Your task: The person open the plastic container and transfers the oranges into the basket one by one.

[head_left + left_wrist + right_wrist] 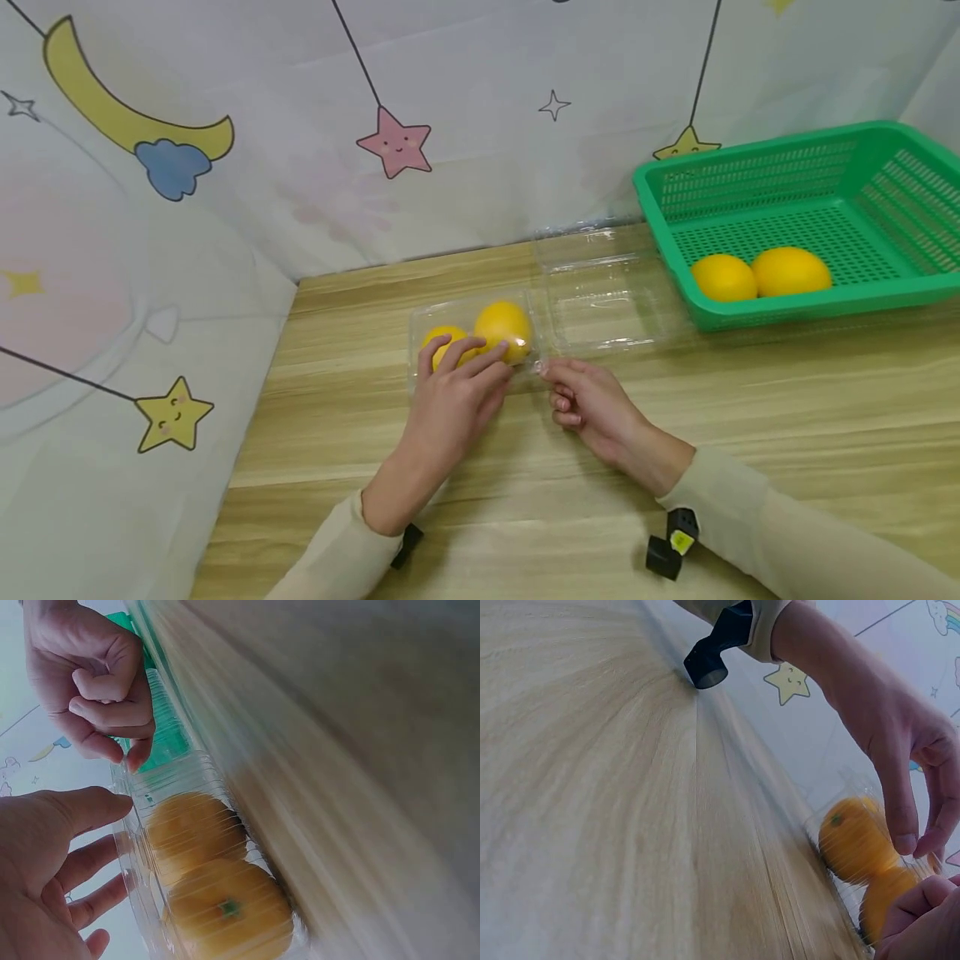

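Note:
A clear plastic box [423,321] stands on the table with two oranges [504,327] inside, seen through its ribbed side in the left wrist view. My left hand [453,400] lies over the box's top from the near side, fingers spread and lightly bent, thumb [101,806] at the upper edge. At the box's near right corner, my right hand [596,408] pinches the clear rim between thumb and index finger, its other fingers curled in. Part of the left orange is covered by the left hand's fingers.
Another clear plastic container [603,304], its top open, lies right of the box. Beyond it stands a green basket [795,217] with two more oranges [791,271] at its near side. A patterned cloth wall [465,200] borders the wooden table [345,467] behind and at left.

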Tool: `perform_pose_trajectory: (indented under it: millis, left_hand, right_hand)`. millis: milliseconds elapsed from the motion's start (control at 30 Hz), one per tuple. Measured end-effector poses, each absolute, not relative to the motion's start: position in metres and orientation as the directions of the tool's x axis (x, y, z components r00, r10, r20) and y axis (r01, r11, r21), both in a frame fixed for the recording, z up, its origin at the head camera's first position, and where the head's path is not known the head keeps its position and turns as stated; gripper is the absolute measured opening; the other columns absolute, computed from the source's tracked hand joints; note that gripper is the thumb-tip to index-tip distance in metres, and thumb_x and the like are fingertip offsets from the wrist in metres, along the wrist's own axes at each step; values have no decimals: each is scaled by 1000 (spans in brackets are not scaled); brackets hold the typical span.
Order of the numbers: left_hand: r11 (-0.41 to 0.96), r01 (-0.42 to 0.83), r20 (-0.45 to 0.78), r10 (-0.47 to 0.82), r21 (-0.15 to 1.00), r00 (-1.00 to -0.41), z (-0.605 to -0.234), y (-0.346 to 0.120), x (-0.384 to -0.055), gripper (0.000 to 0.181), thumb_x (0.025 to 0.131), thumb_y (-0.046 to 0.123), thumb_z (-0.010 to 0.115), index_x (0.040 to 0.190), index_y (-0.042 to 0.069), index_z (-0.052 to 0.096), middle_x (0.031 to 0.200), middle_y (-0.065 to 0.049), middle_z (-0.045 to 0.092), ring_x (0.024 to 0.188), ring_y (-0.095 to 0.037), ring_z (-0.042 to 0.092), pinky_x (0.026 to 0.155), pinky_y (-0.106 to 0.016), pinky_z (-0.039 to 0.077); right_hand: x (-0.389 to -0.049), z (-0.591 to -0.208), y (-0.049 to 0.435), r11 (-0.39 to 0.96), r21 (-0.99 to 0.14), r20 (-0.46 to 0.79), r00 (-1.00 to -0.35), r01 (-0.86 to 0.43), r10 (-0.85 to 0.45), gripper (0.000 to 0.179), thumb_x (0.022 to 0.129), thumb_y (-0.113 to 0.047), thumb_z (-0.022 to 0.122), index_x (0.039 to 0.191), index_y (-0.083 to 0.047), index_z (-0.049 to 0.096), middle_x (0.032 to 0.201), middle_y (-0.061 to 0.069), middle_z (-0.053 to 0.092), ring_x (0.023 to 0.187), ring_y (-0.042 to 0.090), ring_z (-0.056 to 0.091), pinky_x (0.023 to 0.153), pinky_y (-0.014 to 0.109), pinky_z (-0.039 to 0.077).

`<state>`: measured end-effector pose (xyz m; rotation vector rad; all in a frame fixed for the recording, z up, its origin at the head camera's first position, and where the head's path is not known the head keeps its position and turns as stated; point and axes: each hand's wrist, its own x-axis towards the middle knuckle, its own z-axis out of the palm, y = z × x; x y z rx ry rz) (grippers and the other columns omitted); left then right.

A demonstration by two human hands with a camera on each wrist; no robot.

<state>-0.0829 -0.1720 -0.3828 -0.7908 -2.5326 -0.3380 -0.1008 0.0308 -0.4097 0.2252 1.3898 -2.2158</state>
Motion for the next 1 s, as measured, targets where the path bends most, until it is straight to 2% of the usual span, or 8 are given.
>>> perform_pose_trajectory:
  millis: [433,667,767,867,1000]
  left_hand:
    - [791,607,548,477,73,-687,-386,-174,-84,15,91,8,83,98,20,77,127,-2,77,118,-27,65,111,-57,36]
    - [781,621,576,478,66,-663,-385,-178,-84,16,91,9,84,100,19,76,127,-3,77,118,-27,65,110,-55,38]
    - [785,616,570,476,69,-670,-384,-180,-84,15,91,10,84,101,20,77,127,-2,76,118,-27,65,109,-54,39]
    - [785,608,559,453,117,-694,-383,-183,-82,17,90,11,85,101,19,76,129,-5,74,119,-29,64,106,-54,42]
    - [786,540,557,314,302,-769,-377,-192,-75,14,90,9,83,97,14,73,120,-9,71,111,-33,63,95,-51,49]
  right_hand:
    - [-99,-410,29,-319,-812,-396,-863,489,-315,22,106,-9,56,85,-13,52,62,-8,34,58,4,36,49,15,28]
    - [-99,-409,29,-324,-805,-404,-859,497,-316,20,104,-8,55,85,-13,51,61,-8,34,57,5,36,48,15,28]
    - [-99,-408,29,-330,-794,-408,-850,510,-332,21,104,-10,55,84,-15,50,62,-8,34,56,5,36,48,14,28]
    - [-98,-407,30,-338,-777,-415,-836,530,-357,25,105,-12,54,81,-15,47,63,-7,34,55,4,35,48,14,27]
    - [-98,-405,31,-311,-774,-429,-818,552,-383,12,104,-11,52,92,-11,51,65,-7,34,55,4,34,47,14,25]
